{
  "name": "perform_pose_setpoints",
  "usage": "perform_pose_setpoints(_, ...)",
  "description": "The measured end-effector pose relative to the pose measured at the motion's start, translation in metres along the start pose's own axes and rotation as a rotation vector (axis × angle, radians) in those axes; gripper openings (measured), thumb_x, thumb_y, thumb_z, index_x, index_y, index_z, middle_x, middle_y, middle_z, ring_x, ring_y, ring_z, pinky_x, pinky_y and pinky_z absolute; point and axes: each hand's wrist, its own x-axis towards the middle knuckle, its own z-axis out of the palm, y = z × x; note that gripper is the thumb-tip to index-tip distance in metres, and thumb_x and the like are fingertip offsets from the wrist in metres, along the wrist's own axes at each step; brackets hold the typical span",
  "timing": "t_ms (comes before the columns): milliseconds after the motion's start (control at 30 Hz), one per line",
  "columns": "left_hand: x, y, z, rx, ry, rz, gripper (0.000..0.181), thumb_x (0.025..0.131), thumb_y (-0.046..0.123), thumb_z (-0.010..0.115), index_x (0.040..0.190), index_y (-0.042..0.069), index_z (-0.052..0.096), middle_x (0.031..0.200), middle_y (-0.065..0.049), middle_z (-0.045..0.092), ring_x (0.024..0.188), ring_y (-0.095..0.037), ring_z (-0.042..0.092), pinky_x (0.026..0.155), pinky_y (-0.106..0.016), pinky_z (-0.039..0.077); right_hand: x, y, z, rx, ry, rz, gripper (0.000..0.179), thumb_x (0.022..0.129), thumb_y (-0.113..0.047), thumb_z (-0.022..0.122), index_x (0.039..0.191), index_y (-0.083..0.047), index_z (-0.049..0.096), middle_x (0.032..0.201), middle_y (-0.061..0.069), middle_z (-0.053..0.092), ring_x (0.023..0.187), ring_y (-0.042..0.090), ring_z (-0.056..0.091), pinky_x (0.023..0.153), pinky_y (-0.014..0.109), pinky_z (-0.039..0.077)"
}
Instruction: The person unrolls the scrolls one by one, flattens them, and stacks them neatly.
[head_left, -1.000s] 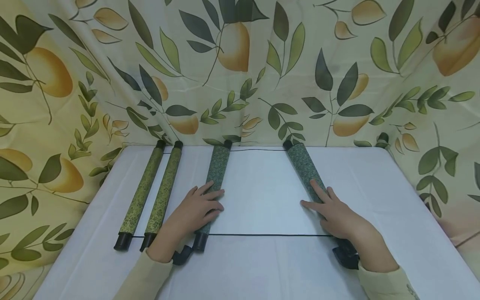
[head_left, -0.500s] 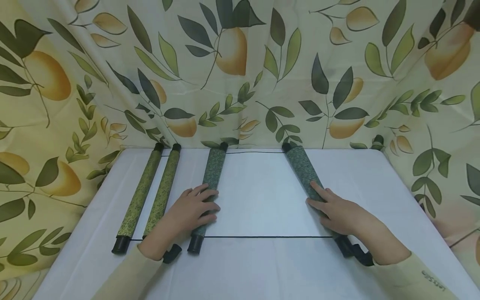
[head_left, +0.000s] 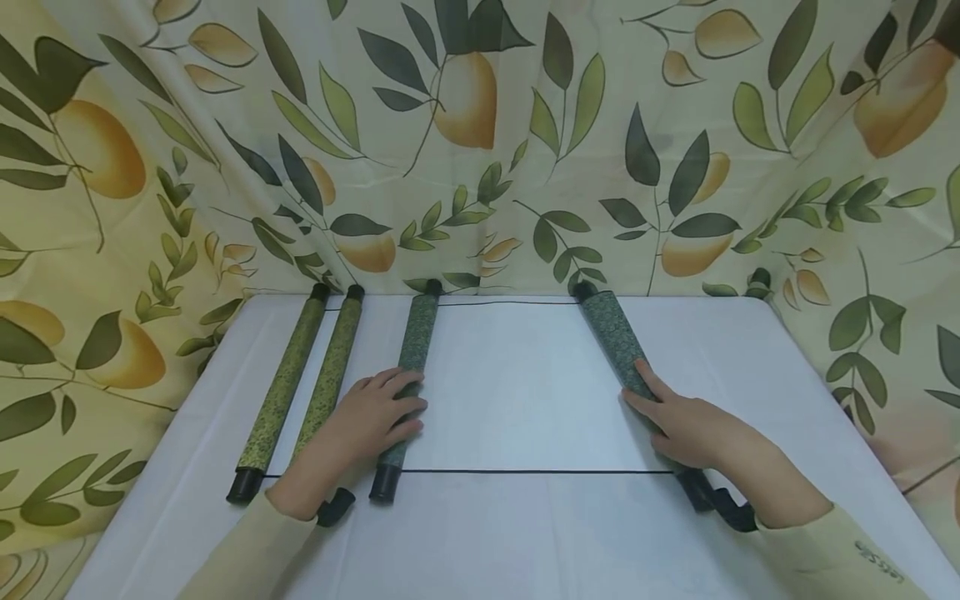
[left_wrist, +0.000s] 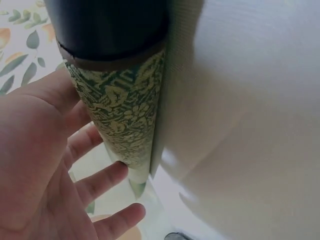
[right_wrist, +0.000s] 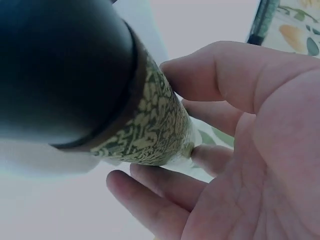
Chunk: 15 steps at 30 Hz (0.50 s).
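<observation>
A dark green patterned scroll lies partly unrolled on the white tabletop. Its white sheet stretches between a left roll and a right roll, each with black end caps. My left hand rests over the left roll with spread fingers; in the left wrist view, fingers lie loosely along that roll's patterned side. Over the right roll is my right hand. In the right wrist view, its thumb touches one side of the roll, while extended fingers lie across the other.
To the left lies a second scroll in yellow-green cloth, with two parallel rolls close together; my left forearm hides the near end of the inner one. A curtain printed with fruit and leaves hangs behind the table and along its sides.
The left roll has shifted left with my left hand, and the right roll slightly right with my right hand. More white sheet shows between them. The yellow-green scroll stays put.
</observation>
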Motion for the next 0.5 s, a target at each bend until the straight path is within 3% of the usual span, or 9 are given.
perform_pose_setpoints(67, -0.0003, -0.0009, -0.0003, 0.013, 0.0, -0.002, 0.034, 0.097, 0.044, 0.062, 0.122, 0.024, 0.072, 0.148, -0.004, 0.05, 0.136, -0.03, 0.046, 0.101, -0.056, 0.045, -0.0001, -0.0004, -0.0011, 0.0, -0.005, 0.002, 0.063, 0.091, -0.005, 0.06, 0.151, -0.006, 0.042, 0.165, 0.021, 0.002, 0.052, 0.012, 0.049, 0.051, 0.028, 0.04)
perform_pose_setpoints(167, -0.0011, -0.0019, -0.0008, 0.024, 0.005, -0.005, 0.033, 0.097, 0.045, 0.062, 0.122, 0.025, 0.072, 0.15, -0.003, 0.049, 0.138, -0.032, 0.045, 0.102, -0.058, 0.044, 0.0003, -0.0004, -0.0024, -0.052, 0.017, -0.023, 0.058, 0.09, -0.006, 0.062, 0.147, -0.01, 0.05, 0.165, 0.019, 0.01, 0.089, 0.032, 0.068, 0.054, 0.032, 0.044)
perform_pose_setpoints(233, -0.0015, -0.0032, -0.0007, 0.022, 0.011, -0.004, 0.032, 0.097, 0.044, 0.062, 0.121, 0.025, 0.072, 0.152, -0.002, 0.048, 0.141, -0.034, 0.041, 0.104, -0.06, 0.041, 0.0015, -0.0001, -0.0023, -0.123, 0.04, -0.039, 0.054, 0.089, -0.009, 0.064, 0.142, -0.014, 0.056, 0.165, 0.017, 0.017, 0.12, 0.046, 0.057, 0.066, 0.041, 0.052)
perform_pose_setpoints(300, -0.0024, -0.0047, -0.0006, 0.018, 0.016, -0.001, 0.031, 0.097, 0.044, 0.062, 0.12, 0.026, 0.072, 0.153, -0.001, 0.047, 0.144, -0.035, 0.038, 0.105, -0.063, 0.039, 0.0018, 0.0019, -0.0007, -0.193, 0.07, -0.052, 0.051, 0.088, -0.013, 0.065, 0.139, -0.017, 0.061, 0.163, 0.016, 0.022, 0.137, 0.055, 0.035, 0.082, 0.056, 0.052)
perform_pose_setpoints(400, -0.0031, -0.0077, -0.001, 0.003, 0.022, -0.001, 0.029, 0.097, 0.043, 0.063, 0.118, 0.027, 0.072, 0.152, -0.002, 0.049, 0.145, -0.034, 0.036, 0.106, -0.064, 0.036, 0.0022, 0.0044, -0.0003, -0.273, 0.102, -0.064, 0.047, 0.089, -0.019, 0.067, 0.136, -0.019, 0.063, 0.162, 0.015, 0.027, 0.139, 0.052, 0.034, 0.096, 0.071, 0.039)
perform_pose_setpoints(500, -0.0034, -0.0102, -0.0021, -0.004, 0.02, -0.008, 0.029, 0.096, 0.044, 0.064, 0.117, 0.027, 0.072, 0.15, -0.003, 0.051, 0.143, -0.033, 0.04, 0.106, -0.064, 0.037, 0.0014, 0.0069, -0.0013, -0.299, 0.114, -0.078, 0.047, 0.089, -0.025, 0.071, 0.135, -0.018, 0.064, 0.162, 0.014, 0.029, 0.139, 0.05, 0.037, 0.096, 0.071, 0.04)
